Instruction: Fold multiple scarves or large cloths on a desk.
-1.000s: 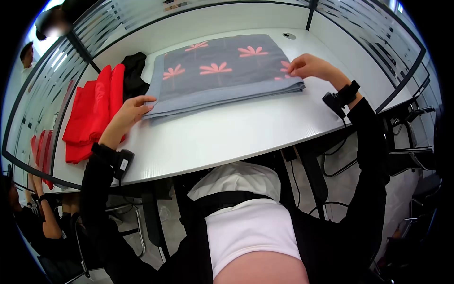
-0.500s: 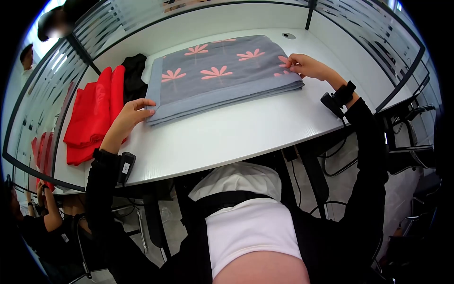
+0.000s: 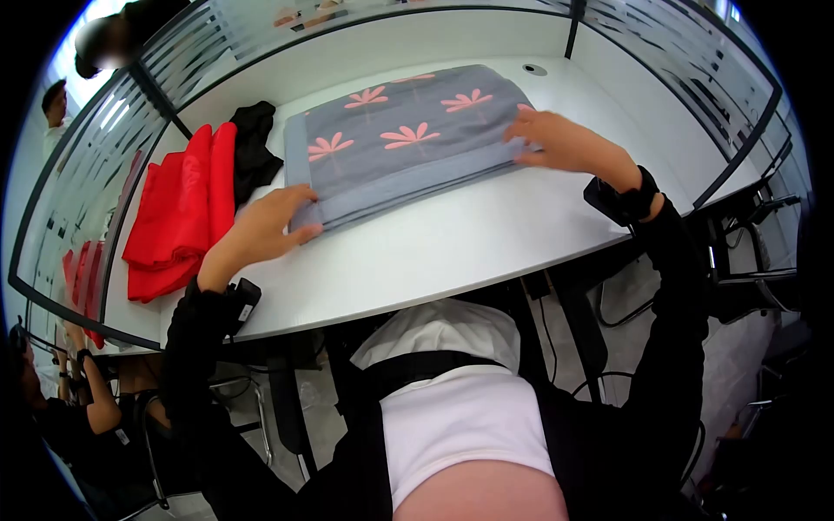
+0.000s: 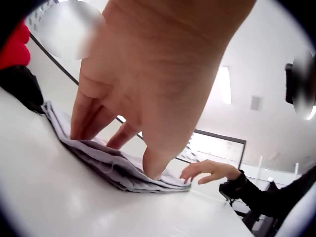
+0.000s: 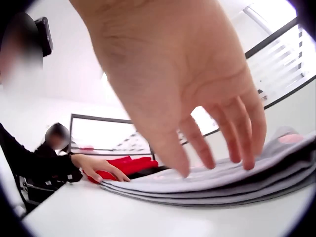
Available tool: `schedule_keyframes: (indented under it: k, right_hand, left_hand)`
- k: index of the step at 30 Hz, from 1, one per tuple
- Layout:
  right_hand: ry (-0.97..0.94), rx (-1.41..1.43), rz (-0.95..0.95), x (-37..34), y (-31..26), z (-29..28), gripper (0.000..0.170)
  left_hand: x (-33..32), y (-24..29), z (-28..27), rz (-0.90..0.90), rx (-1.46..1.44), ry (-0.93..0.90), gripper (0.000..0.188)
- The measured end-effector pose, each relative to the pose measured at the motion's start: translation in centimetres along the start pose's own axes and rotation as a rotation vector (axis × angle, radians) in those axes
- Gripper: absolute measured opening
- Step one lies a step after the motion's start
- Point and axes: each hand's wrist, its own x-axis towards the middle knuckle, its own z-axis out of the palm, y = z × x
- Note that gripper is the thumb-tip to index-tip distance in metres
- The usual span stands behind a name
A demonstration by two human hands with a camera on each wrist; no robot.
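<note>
A folded grey cloth (image 3: 391, 148) with pink flower prints and a plain lighter border lies in a flat stack on the white desk. My left hand (image 3: 268, 227) is at its near left corner, fingers spread over the top and thumb by the front edge. In the left wrist view, layered folds (image 4: 111, 165) show beneath that hand's fingers. My right hand (image 3: 569, 146) is over the near right part of the cloth, its fingers apart and fairly straight. The right wrist view has those fingertips (image 5: 249, 163) close over the upper layer, with several stacked folds below.
Folded red cloth (image 3: 178, 208) lies at the desk's left, beside a crumpled black cloth (image 3: 254, 143). Low partitions (image 3: 391, 48) border the desk at the back and sides. A round cable hole (image 3: 534, 69) sits at the back right. Another person (image 3: 78, 417) is at lower left.
Both hands have shifted inward, and their pinching fingers have spread from the cloth's corners. The right hand has also come nearer to me. The cloth's near left corner has moved slightly right.
</note>
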Motion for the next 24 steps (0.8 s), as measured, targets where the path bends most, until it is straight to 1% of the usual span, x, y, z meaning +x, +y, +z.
schedule_keyframes:
  k: [2, 3, 4, 5, 6, 7, 9, 10, 12, 13, 14, 15, 17, 19, 21, 22, 23, 24]
  right_hand:
    - [-0.105, 0.095, -0.199, -1.1, -2.1, 0.4, 0.038]
    - [-0.158, 0.139, -0.301, -1.3, -2.5, 0.5, 0.045]
    - [-0.179, 0.06, -0.228, -1.4, -2.3, 0.6, 0.049]
    - [-0.202, -0.017, -0.157, -1.6, -2.1, 1.0, 0.054]
    - [-0.223, -0.095, -0.086, -1.7, -1.7, 1.6, 0.06]
    - [-0.205, -0.116, -0.029, -1.6, -0.8, 2.1, 0.061]
    - [-0.165, -0.165, 0.084, -0.4, 2.7, 3.1, 0.065]
    - [-0.113, -0.171, 0.095, 0.1, 4.4, 3.5, 0.069]
    - [-0.15, -0.259, 0.196, 1.5, 6.7, 3.2, 0.072]
    - [-0.168, -0.301, 0.247, 1.8, 7.4, 3.2, 0.074]
    - [-0.154, -0.336, 0.329, 1.8, 6.8, 2.8, 0.065]
    - [-0.12, -0.314, 0.322, 1.9, 5.9, 2.1, 0.058]
    - [-0.065, -0.265, 0.309, 1.4, 3.8, 1.2, 0.044]
    - [0.183, -0.074, -0.069, 0.3, 2.1, 1.4, 0.035]
    - [0.061, 0.236, -0.355, -1.0, -2.4, 0.4, 0.034]
    - [-0.006, 0.235, -0.47, -1.8, -4.0, 0.3, 0.034]
    - [-0.074, 0.234, -0.584, -2.4, -5.3, 0.6, 0.035]
    - [-0.095, 0.204, -0.593, -2.8, -6.3, 1.1, 0.036]
  left_hand:
    - [-0.5, 1.8, 0.4, 0.134, 0.133, 0.028, 0.055]
    - [-1.0, 3.7, 0.5, 0.106, 0.183, -0.025, 0.066]
    - [-1.6, 5.4, 0.9, 0.112, 0.201, -0.044, 0.074]
    - [-2.3, 7.6, 0.5, 0.146, 0.183, -0.101, 0.082]
    - [-2.9, 9.2, 0.4, 0.222, 0.166, -0.125, 0.087]
    - [-3.3, 10.7, 0.1, 0.275, 0.153, -0.152, 0.084]
    - [-3.5, 12.6, 0.2, 0.399, 0.042, -0.195, 0.08]
    - [-3.0, 12.8, 0.3, 0.479, -0.089, -0.235, 0.076]
    - [-1.9, 12.5, 0.6, 0.637, -0.351, -0.315, 0.068]
    - [-1.3, 12.3, 0.0, 0.611, -0.309, -0.267, 0.064]
    - [-0.5, 11.6, -1.0, 0.584, -0.265, -0.219, 0.06]
    - [0.4, 10.7, -2.0, 0.56, -0.22, -0.174, 0.056]
    - [2.5, 6.7, -2.0, 0.403, -0.007, 0.068, 0.05]
    - [3.2, 3.3, -1.9, 0.26, -0.033, 0.054, 0.049]
    - [3.1, 0.6, -0.1, 0.165, -0.118, -0.06, 0.049]
    - [3.1, 0.0, 0.4, 0.117, -0.16, -0.119, 0.049]
    - [3.1, 0.6, 0.4, 0.079, -0.101, -0.116, 0.049]
    - [3.0, 1.8, 0.5, 0.041, -0.044, -0.113, 0.05]
